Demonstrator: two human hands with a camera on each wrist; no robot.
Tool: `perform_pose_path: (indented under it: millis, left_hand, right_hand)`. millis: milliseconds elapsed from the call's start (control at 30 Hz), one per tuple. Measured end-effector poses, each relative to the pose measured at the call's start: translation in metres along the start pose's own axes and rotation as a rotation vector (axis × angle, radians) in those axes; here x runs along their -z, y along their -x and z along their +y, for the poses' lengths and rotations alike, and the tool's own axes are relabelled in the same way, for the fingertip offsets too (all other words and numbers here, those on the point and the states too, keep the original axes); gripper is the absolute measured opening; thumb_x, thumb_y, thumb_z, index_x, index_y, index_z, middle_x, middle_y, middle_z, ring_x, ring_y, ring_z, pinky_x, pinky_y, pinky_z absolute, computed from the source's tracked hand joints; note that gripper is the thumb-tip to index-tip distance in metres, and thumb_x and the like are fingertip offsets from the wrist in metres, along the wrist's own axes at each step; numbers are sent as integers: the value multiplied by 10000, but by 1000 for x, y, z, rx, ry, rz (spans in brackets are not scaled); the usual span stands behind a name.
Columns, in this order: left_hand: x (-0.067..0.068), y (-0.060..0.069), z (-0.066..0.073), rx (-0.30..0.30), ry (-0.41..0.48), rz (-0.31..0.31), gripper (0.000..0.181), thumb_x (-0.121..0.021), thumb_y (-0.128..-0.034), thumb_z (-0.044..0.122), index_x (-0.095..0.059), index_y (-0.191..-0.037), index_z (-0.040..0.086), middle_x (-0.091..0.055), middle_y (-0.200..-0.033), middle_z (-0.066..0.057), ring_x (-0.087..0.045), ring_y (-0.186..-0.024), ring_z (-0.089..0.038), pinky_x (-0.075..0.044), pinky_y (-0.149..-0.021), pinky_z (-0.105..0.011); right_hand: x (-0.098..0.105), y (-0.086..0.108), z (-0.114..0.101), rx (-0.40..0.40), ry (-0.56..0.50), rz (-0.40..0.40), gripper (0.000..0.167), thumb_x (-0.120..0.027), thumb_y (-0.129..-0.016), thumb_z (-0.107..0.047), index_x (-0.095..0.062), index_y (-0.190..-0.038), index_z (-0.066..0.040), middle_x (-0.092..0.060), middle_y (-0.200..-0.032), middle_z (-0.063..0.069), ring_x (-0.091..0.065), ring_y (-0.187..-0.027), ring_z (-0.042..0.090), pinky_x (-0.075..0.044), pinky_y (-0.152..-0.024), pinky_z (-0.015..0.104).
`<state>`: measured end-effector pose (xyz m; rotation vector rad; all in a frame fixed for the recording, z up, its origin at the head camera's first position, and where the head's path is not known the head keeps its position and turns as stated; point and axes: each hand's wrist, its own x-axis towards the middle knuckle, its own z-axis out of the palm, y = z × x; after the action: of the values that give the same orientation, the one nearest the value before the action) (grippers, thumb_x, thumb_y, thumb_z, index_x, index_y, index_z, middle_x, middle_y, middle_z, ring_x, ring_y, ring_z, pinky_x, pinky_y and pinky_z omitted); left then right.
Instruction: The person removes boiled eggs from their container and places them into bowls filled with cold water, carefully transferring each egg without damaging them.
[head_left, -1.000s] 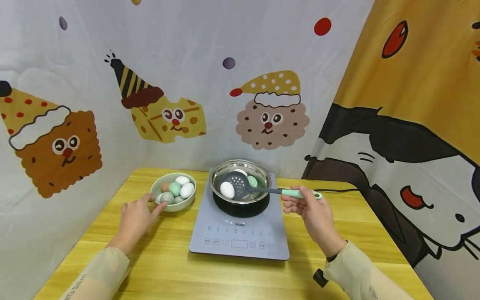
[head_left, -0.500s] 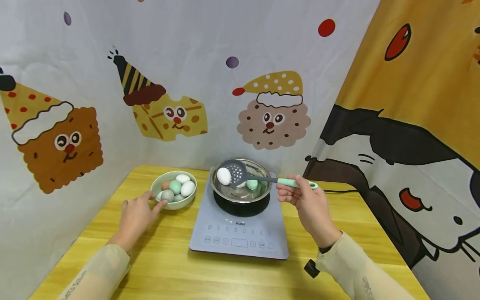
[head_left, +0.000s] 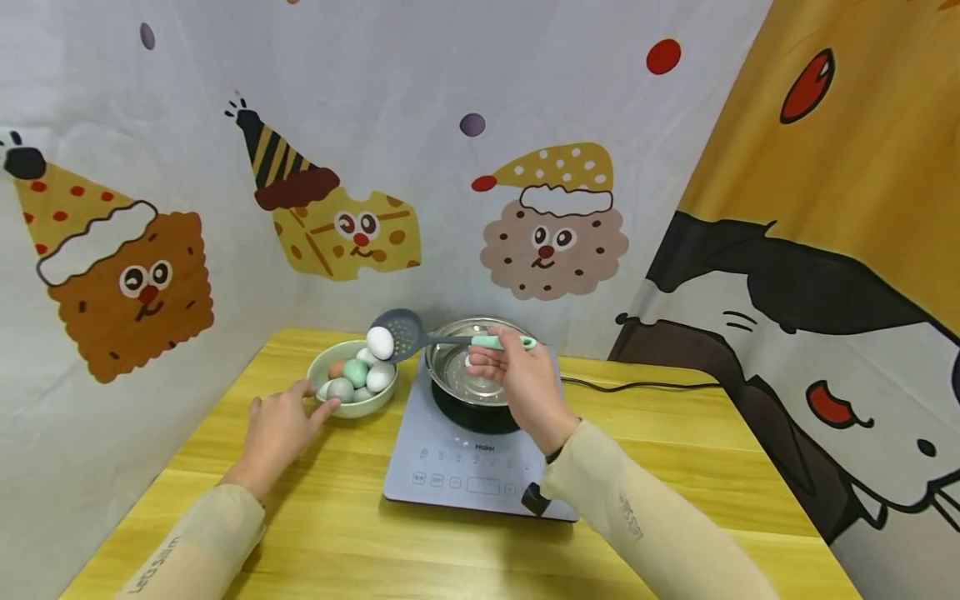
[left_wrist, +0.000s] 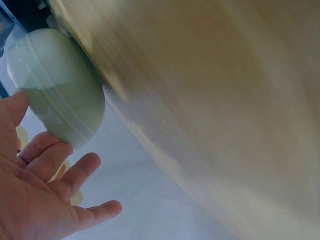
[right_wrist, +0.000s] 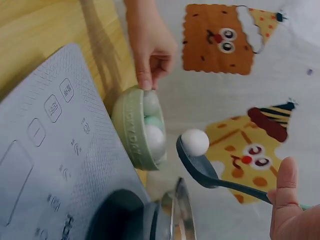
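My right hand (head_left: 528, 387) pinches the green handle of a grey slotted spoon (head_left: 406, 335), its bowl held over the right rear rim of the green bowl. A white egg (head_left: 380, 342) lies on the spoon, clear of the bowl in the right wrist view. Several white, green, grey and brown eggs (head_left: 356, 372) fill the bowl (head_left: 363, 409). My left hand (head_left: 279, 429) grips the bowl's near left rim between thumb and fingers; the left wrist view shows fingertips on the bowl's side (left_wrist: 65, 90). A steel pot (head_left: 447, 379) stands behind my right hand, its contents partly hidden.
Beneath the pot is a grey induction cooker (head_left: 450, 471), right of the bowl, with a black cable (head_left: 637, 387) running right. A printed cloth (head_left: 442, 100) hangs behind the wooden table (head_left: 360, 542). A black object (head_left: 535, 499) is at my right wrist.
My right hand has moved left, carrying the spoon and white egg from over the pot to the bowl's edge. My left hand keeps its grip on the bowl.
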<state>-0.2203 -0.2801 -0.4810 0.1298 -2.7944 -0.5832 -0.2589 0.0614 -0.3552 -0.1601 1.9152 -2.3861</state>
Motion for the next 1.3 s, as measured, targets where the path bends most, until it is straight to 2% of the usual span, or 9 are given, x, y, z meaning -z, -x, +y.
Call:
perform_pose_path:
  millis: [233,333,500,667,767,867,1000,1167,1300]
  left_hand:
    - [2,0,1,-7,-11,23,563,-714,-1025,456,-671,-1268,-50,-763,-1141,-318,-682,-1081,-607,-288,-1110,-850]
    - [3,1,4,-16,-28,44,546,-728,-1013,461,-702,-1247,-32,-774,-1125,-296,-682,-1100,-579,-287,-1112,-853]
    - [5,1,9,-11,-58,79,520,-759,-986,472,-745,-1198,-3,-784,-1123,-270,-606,-1244,-600,-249,-1126,-858]
    - [5,1,10,-4,-93,113,530,-775,-960,508,-783,-1181,27,-791,-1137,-242,-561,-1318,-611,-206,-1120,-883]
    - [6,2,9,10,-91,120,529,-780,-952,512,-794,-1175,33,-793,-1148,-231,-554,-1328,-607,-188,-1120,-892]
    - [5,2,8,21,-76,115,528,-773,-957,510,-793,-1179,31,-787,-1184,-225,-541,-1345,-599,-179,-1120,-893]
    - [4,2,7,18,-82,104,526,-763,-966,514,-793,-1175,31,-790,-1176,-224,-549,-1349,-581,-206,-1100,-893]
    - [5,0,8,-1,-93,69,543,-748,-977,522,-786,-1179,19,-769,-1204,-267,-589,-1306,-572,-256,-1074,-885]
    - [6,-2,8,-18,-86,58,535,-748,-982,498,-779,-1168,-3,-745,-1217,-320,-641,-1217,-574,-281,-1073,-879]
  right_hand:
    - [-36,-16,13,-18,82,-81,443,-467,-1163,-284,-560,-1479,11,-712,-1274,340,-787,-899,168,-650,-929,369]
    - [-45,-20,19,12,126,-116,459,-474,-1162,-302,-538,-1522,-24,-718,-1282,310,-786,-964,225,-643,-958,394]
    - [-56,-23,28,173,309,-227,434,-487,-1159,-313,-587,-1485,-45,-742,-1170,227,-766,-1031,381,-646,-944,398]
    - [-63,-14,29,369,631,-281,435,-459,-1161,-382,-632,-1456,-113,-782,-1046,94,-799,-971,240,-621,-923,307]
    - [-59,-6,22,450,689,-285,431,-458,-1162,-370,-633,-1449,-100,-788,-1014,61,-800,-960,216,-624,-895,287]
    - [-41,2,8,530,651,-273,387,-493,-1156,-285,-652,-1412,-42,-796,-1025,110,-803,-945,289,-645,-867,297]
    - [6,13,-15,656,640,-219,311,-534,-1129,-145,-682,-1347,19,-804,-1014,178,-796,-869,315,-663,-804,321]
    - [77,32,-31,706,800,-136,271,-565,-1109,-85,-701,-1323,10,-811,-973,130,-780,-826,219,-650,-768,265]
    - [118,41,-31,702,952,-150,262,-613,-1083,-72,-714,-1321,-28,-805,-950,58,-773,-807,158,-637,-744,240]
